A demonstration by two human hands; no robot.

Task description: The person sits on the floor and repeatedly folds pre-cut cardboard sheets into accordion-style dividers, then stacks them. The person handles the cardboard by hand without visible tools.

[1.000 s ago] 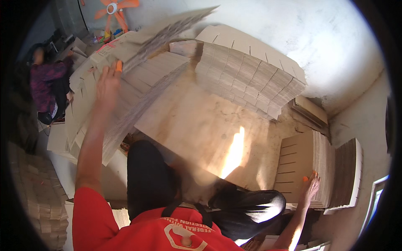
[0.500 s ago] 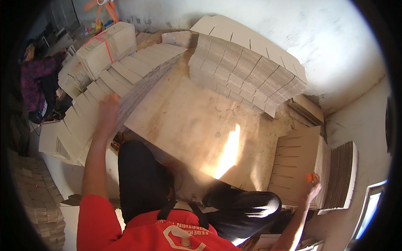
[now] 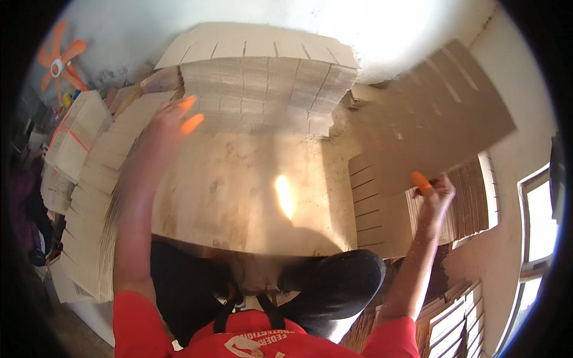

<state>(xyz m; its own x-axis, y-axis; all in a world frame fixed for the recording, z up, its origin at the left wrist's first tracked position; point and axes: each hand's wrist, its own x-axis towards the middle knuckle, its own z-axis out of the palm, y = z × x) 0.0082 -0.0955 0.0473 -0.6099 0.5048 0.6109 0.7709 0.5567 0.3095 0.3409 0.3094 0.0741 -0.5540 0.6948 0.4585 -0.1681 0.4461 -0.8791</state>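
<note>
In my right hand (image 3: 439, 194) is the near edge of a slotted cardboard sheet (image 3: 441, 122), pinched with fingers in an orange cover. The sheet is tilted up and blurred, above a stack of slotted cardboard (image 3: 379, 224) on the right. My left hand (image 3: 171, 119) is in the air at the left, fingers apart, two tipped with orange covers, holding nothing. It is nearest the long leaning row of cardboard pieces (image 3: 89, 203). Between my hands lies a wooden board (image 3: 239, 185) with a bright sun patch on it.
A tall stack of slotted cardboard (image 3: 256, 89) stands at the back against the wall. At the far left are a strapped pale bundle (image 3: 74, 134), an orange fan (image 3: 58, 65) and part of a person in dark clothes (image 3: 27, 197). More cardboard (image 3: 459, 322) stands at the lower right.
My right hand has lifted a cardboard sheet off the right stack. My left hand has moved off the left row toward the board. The view has turned to the right.
</note>
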